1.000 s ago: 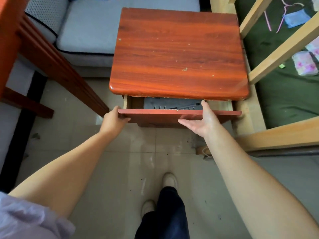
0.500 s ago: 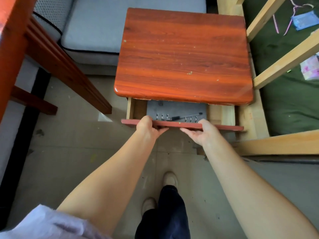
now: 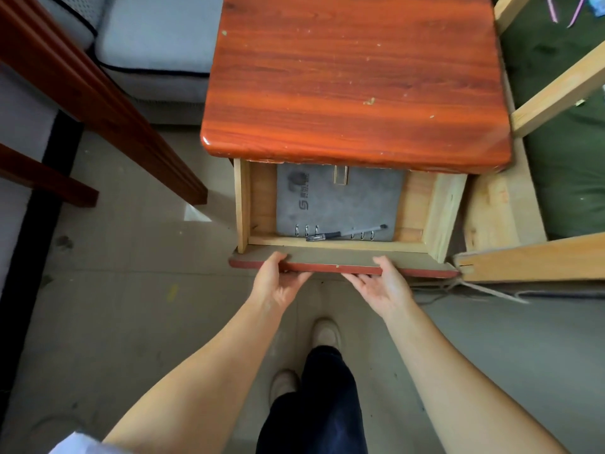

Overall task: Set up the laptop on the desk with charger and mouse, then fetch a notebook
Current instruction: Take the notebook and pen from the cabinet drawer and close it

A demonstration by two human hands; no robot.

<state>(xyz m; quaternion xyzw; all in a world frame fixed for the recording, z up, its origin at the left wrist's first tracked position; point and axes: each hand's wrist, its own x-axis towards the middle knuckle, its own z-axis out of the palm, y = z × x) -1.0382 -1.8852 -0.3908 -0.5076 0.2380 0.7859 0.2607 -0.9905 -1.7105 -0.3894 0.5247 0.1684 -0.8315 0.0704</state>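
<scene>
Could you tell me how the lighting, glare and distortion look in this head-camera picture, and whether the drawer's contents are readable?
Head view: soft light, a glossy sheen along the red tabletop front edge; wide-angle bending of straight edges toward the borders; the gray notebook and pen in the drawer are shaded yet sharp; both hands, left and right, look crisp.

The bench (image 3: 353, 77) top hides the far end of the grey notebook (image 3: 340, 204) in the drawer (image 3: 343, 258), whose front conceals the fingers (image 3: 278, 257) of both hands curled beneath it.

Grey notebook (image 3: 340, 204), black pen (image 3: 343, 232), red-fronted pale drawer (image 3: 438, 217), reddish wood-grain nightstand (image 3: 353, 77).
</scene>
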